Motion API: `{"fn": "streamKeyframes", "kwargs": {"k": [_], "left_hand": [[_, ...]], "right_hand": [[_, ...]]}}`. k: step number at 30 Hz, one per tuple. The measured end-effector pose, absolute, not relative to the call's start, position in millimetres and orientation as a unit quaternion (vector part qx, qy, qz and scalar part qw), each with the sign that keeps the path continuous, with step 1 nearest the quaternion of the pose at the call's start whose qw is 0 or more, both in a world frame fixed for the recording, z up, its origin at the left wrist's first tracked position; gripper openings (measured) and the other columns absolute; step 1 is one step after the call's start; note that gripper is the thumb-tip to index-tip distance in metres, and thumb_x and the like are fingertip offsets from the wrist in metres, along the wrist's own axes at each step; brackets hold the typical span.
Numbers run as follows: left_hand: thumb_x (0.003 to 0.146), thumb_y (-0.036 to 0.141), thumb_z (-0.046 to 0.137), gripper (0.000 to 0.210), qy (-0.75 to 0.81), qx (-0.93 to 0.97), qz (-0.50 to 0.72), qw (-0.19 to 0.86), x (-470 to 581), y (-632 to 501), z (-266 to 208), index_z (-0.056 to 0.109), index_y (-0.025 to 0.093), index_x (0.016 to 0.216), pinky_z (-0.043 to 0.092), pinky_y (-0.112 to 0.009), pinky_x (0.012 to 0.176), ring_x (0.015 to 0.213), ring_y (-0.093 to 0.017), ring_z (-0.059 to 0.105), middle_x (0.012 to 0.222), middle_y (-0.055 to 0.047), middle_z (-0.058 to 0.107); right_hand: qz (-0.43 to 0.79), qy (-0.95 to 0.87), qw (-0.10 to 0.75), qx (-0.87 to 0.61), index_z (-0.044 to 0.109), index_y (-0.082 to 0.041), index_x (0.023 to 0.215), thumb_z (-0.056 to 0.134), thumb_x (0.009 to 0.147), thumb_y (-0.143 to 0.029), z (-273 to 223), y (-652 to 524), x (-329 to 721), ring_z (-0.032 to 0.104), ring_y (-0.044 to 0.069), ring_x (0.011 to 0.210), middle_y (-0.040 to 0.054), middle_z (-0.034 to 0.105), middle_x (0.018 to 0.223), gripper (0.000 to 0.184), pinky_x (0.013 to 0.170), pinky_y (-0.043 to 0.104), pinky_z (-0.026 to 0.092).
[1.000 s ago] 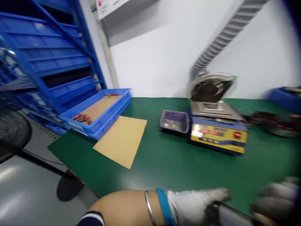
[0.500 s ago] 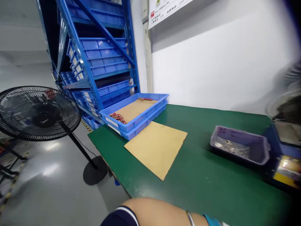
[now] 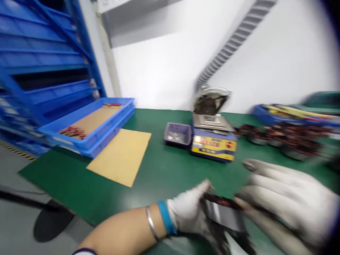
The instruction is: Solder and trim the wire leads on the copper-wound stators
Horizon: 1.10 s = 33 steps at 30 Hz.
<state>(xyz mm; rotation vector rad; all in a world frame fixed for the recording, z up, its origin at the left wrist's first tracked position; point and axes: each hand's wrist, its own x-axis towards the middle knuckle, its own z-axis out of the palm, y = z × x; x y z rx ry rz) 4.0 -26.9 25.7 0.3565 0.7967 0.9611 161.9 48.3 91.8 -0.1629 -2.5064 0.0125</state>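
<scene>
In front of the machine point(image 3: 212, 146), left hand point(image 3: 188, 212) grips a metal part point(image 3: 225, 214), right hand point(image 3: 288, 200) curves alongside, pinching or not unclear; apparently handling, next move wanting steady support.

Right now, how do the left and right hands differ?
The left hand grips the part; the right hand is outstretched beside it, contact unclear. The left hand's wrist shows a teal band; the right hand's wrist isn't visible. Both wear whitish gloves.

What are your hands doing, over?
Left hand: holding shiny metal part. Right hand: at its other side, grip too blurred. Yellow-fronted machine: beyond, not between them.
</scene>
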Motion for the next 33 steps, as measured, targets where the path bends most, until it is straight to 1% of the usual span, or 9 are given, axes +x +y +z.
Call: {"fn": "streamKeyframes", "kwargs": {"k": [2, 4, 6, 8, 11, 15, 19, 25, 33], "left_hand": [[0.070, 0.073, 0.058, 0.065, 0.360, 0.214, 0.463, 0.781, 4, -37, 34, 0.067, 0.009, 0.081, 0.048, -0.037, 0.049, 0.048, -0.023, 0.058, 0.062, -0.010, 0.063], [0.060, 0.061, 0.077, 0.056, 0.347, 0.233, 0.523, 0.743, 3, -40, 40, 0.064, 0.017, 0.091, 0.051, -0.029, 0.054, 0.057, -0.017, 0.059, 0.071, -0.002, 0.065], [0.069, 0.049, 0.078, 0.043, 0.340, 0.246, 0.558, 0.716, 3, -38, 43, 0.059, 0.022, 0.097, 0.051, -0.021, 0.059, 0.067, -0.012, 0.059, 0.078, 0.002, 0.065], [0.067, 0.046, 0.082, 0.048, 0.397, 0.256, 0.591, 0.653, 5, -35, 42, 0.056, 0.020, 0.097, 0.052, -0.023, 0.057, 0.070, -0.014, 0.060, 0.084, -0.001, 0.067], [0.060, 0.051, 0.084, 0.059, 0.484, 0.260, 0.601, 0.580, 8, -32, 37, 0.056, 0.015, 0.098, 0.055, -0.029, 0.056, 0.070, -0.018, 0.062, 0.086, -0.007, 0.068], [0.055, 0.050, 0.086, 0.065, 0.532, 0.250, 0.602, 0.540, 10, -27, 26, 0.054, 0.014, 0.099, 0.056, -0.031, 0.056, 0.064, -0.017, 0.062, 0.085, -0.006, 0.067], [0.046, 0.043, 0.091, 0.066, 0.574, 0.245, 0.622, 0.472, 11, -23, 20, 0.053, 0.015, 0.093, 0.055, -0.027, 0.061, 0.067, -0.016, 0.063, 0.085, -0.003, 0.066], [0.047, 0.036, 0.090, 0.059, 0.592, 0.266, 0.635, 0.420, 8, -23, 16, 0.055, 0.017, 0.090, 0.054, -0.026, 0.071, 0.075, -0.016, 0.065, 0.085, -0.001, 0.068], [0.043, 0.036, 0.092, 0.062, 0.583, 0.252, 0.637, 0.437, 11, -23, 12, 0.056, 0.018, 0.090, 0.053, -0.028, 0.071, 0.076, -0.017, 0.065, 0.087, -0.002, 0.067]], "right_hand": [[-0.002, -0.947, 0.301, -0.108, 0.061, -0.023, 0.076, 0.054, 0.089, -0.029, 111, 38, 169, 0.061, 0.026, 0.087, 0.0062, 0.063, 0.075, 0.016, 0.076, 0.041, 0.050], [0.044, -0.928, 0.314, -0.198, 0.061, -0.021, 0.074, 0.053, 0.088, -0.026, 119, 32, 171, 0.061, 0.027, 0.093, 0.0066, 0.064, 0.079, 0.017, 0.080, 0.042, 0.048], [0.193, -0.879, 0.330, -0.285, 0.055, -0.020, 0.066, 0.052, 0.087, -0.027, 115, 38, 175, 0.062, 0.022, 0.080, 0.0029, 0.060, 0.069, 0.023, 0.079, 0.039, 0.049], [0.358, -0.758, 0.436, -0.327, 0.050, -0.020, 0.062, 0.053, 0.085, -0.032, 105, 48, 183, 0.058, 0.016, 0.064, -0.0015, 0.052, 0.059, 0.026, 0.080, 0.038, 0.051], [0.445, -0.619, 0.558, -0.329, 0.051, -0.020, 0.065, 0.056, 0.083, -0.036, 85, 55, 198, 0.054, 0.013, 0.059, -0.0033, 0.051, 0.058, 0.025, 0.079, 0.036, 0.052], [0.330, -0.753, 0.466, -0.328, 0.060, -0.019, 0.080, 0.064, 0.081, -0.027, 56, 33, 198, 0.060, 0.017, 0.077, 0.0023, 0.064, 0.078, 0.009, 0.074, 0.031, 0.049], [0.176, -0.830, 0.441, -0.293, 0.061, -0.019, 0.098, 0.073, 0.076, -0.031, 41, 10, 180, 0.060, 0.019, 0.085, 0.0044, 0.066, 0.092, 0.027, 0.077, 0.032, 0.047], [0.079, -0.844, 0.408, -0.339, 0.064, -0.018, 0.084, 0.056, 0.089, -0.029, 40, 10, 161, 0.057, 0.017, 0.073, 0.0028, 0.065, 0.079, 0.014, 0.068, 0.029, 0.042], [0.108, -0.847, 0.401, -0.331, 0.061, -0.017, 0.081, 0.052, 0.086, -0.018, 37, 12, 170, 0.053, 0.016, 0.072, 0.0024, 0.062, 0.077, 0.011, 0.068, 0.029, 0.040]]}}
